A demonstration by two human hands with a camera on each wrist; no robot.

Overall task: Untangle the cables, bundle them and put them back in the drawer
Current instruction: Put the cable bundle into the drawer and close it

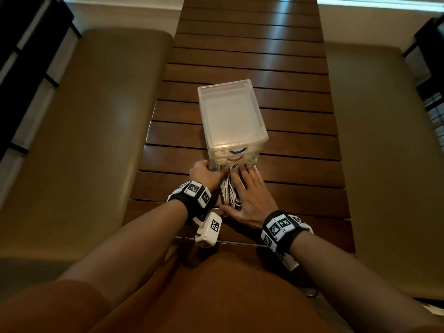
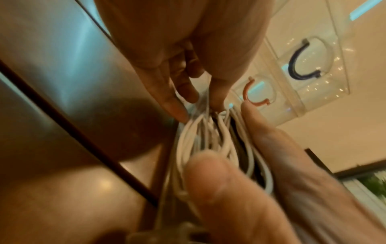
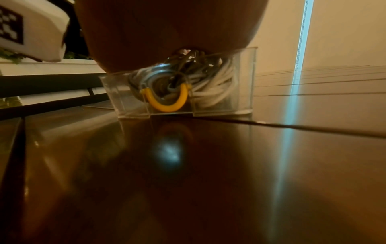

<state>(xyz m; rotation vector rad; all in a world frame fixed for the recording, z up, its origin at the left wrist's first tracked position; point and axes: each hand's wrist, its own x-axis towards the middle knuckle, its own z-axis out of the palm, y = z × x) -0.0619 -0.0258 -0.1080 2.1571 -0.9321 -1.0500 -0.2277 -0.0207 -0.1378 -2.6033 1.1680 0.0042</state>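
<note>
Writing and labels: no brand name or readable word shows on any object; the white blocks of the black wrist bands (image 1: 282, 233) carry only black-and-white square code patterns.
Cabinet: a small clear plastic drawer cabinet (image 1: 230, 111) with a frosted flat top stands on the dark brown slatted wooden counter (image 1: 252, 54), near the person.
Handles: the upper drawer has a curved blue handle (image 1: 238, 150), the one below it a curved red-orange handle (image 1: 236, 159); no text is on the fronts.
Open drawer: the lowest clear plastic drawer (image 3: 244, 82) with a curved yellow handle (image 3: 167, 102) is pulled out toward the person and rests on the counter.
Cables: a bundle of white and grey looped cables (image 1: 228, 191) lies inside this open drawer, between the two hands.
Left hand grip: the left hand (image 1: 204, 174) is at the left front corner of the cabinet; its fingers (image 2: 175, 105) are curled around the clear edge and the tops of the cable loops.
Right hand grip: the right hand (image 1: 252, 200) lies flat and spread on top of the cables, fingers straight, pressing down and grasping nothing; the fingertips reach the cabinet front.
Surroundings: beige padded benches (image 1: 91, 140) run along both sides of the counter.
</note>
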